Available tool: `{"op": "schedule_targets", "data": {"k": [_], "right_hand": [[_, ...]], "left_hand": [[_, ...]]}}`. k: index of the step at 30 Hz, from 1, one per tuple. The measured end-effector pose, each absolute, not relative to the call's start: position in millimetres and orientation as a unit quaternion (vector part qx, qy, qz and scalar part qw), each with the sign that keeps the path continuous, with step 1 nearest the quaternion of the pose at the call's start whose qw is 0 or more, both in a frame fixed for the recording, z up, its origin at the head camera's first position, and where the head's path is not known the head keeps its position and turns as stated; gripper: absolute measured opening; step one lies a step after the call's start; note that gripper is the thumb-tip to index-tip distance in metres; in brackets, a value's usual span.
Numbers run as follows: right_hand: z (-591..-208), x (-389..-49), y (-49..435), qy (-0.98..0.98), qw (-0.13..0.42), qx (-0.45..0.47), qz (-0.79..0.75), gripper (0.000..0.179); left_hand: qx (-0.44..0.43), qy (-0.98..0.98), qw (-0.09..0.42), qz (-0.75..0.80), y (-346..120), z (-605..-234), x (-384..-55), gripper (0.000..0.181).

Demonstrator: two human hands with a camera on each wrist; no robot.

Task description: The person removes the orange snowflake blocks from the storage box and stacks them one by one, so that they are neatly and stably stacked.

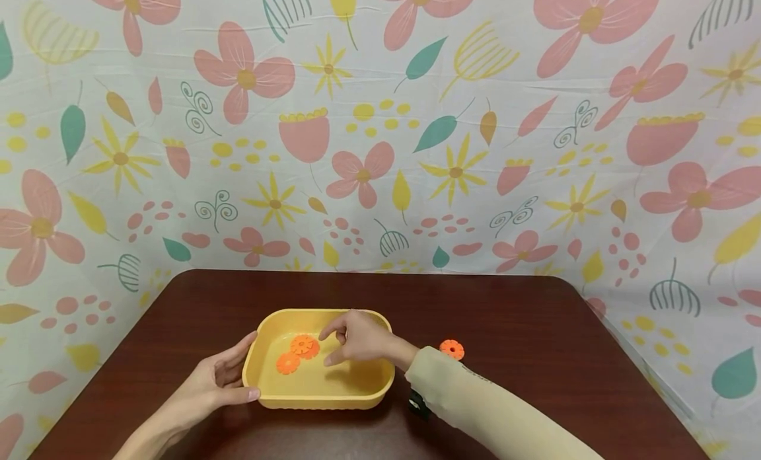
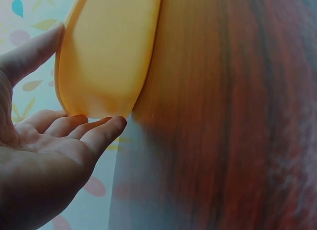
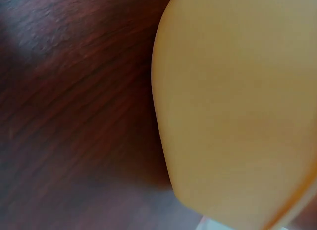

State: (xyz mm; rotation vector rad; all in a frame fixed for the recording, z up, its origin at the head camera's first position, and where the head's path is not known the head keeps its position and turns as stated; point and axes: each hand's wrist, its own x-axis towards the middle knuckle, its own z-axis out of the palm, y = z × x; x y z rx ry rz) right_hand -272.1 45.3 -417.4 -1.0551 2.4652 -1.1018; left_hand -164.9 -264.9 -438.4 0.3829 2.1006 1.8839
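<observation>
Tray [image 1: 309,385] smooth, plastic-looking; tabletop [image 1: 511,314] glossy, wood-grained; sleeve [image 1: 487,407] matt cloth.

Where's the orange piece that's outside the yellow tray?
In the head view, the orange piece lies on the table, right of the yellow tray, just beyond the right sleeve.

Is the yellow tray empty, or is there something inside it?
Not empty: the head view shows orange notched discs lying inside the yellow tray, near the right hand.

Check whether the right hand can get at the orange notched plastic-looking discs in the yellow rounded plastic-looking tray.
Probably yes: the right hand is over the tray, near the discs, nothing visible between.
</observation>
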Motion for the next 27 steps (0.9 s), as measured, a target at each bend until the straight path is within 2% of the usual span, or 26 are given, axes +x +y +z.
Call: {"op": "schedule_targets", "data": {"k": [8, 16, 27], "right_hand": [[-427.7, -275.4, 29.7, 0.86, 0.135, -0.322, -0.371, 0.044], [-433.6, -277.4, 23.7, 0.869, 0.137, -0.303, -0.368, 0.048], [-439.0, -279.0, 20.5, 0.879, 0.139, -0.306, -0.34, 0.047]], "left_hand": [[0.116, 0.734, 0.146, 0.654, -263.7, -439.7, -165.1, 0.098], [0.14, 0.727, 0.141, 0.658, -265.3, -440.5, -164.9, 0.096], [0.133, 0.729, 0.145, 0.656, -265.0, -439.5, -165.0, 0.095]]}}
